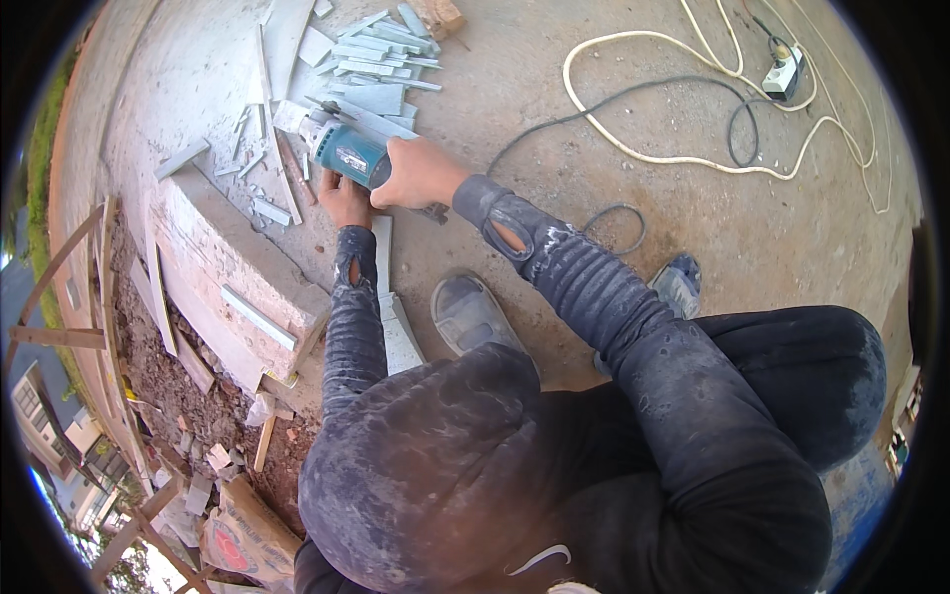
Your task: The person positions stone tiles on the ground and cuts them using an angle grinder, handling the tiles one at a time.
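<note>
Grinder (348,148) sits at 11 o'clock, probably heavy, stiff and dust-slick, best held round its barrel. The right hand (421,173) has its fingers wrapped round the rear; the left hand (345,203) is beneath, its fingers partly hidden, so their grip I cannot tell. Beyond, at 12, lie strips (366,61). Toward 7, a sack (247,530) slumps, contents unseen.

We record one view, from the left of two cameras worn side by side on the person's head. It faces steeply down, through a wide fisheye that bends edges toward the rim. We find the dark clothing (426,465) nearest, across the lower part; the left hand (346,201) and right hand (424,172) lie farther off, above and left of centre.
</note>
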A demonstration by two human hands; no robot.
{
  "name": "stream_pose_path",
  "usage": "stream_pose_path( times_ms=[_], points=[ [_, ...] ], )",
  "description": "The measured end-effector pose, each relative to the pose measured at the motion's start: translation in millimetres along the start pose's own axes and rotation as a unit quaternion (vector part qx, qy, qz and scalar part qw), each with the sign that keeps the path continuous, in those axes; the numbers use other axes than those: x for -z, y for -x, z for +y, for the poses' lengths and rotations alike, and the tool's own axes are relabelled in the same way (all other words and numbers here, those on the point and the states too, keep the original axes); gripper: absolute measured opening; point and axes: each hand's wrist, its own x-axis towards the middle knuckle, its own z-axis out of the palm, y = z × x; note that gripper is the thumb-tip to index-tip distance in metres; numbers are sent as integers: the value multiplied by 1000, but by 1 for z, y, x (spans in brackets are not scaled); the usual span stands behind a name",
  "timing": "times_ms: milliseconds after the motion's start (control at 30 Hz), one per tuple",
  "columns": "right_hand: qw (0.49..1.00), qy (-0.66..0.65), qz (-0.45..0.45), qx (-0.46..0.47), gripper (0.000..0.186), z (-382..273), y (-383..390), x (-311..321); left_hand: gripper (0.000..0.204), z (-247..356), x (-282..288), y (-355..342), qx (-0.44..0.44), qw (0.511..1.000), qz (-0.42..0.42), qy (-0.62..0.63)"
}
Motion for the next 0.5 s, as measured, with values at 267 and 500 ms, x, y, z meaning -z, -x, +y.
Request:
stream_pose_path(
  times_ms=[267,500],
  points=[
    [1000,3,3,-3,65,5,4,0,19,7,-3,3,-2,1000,-7,-13],
    [1000,1,7,-4,64,7,8,0,18,4,-1,3,0,1000,-8,-18]
  ],
)
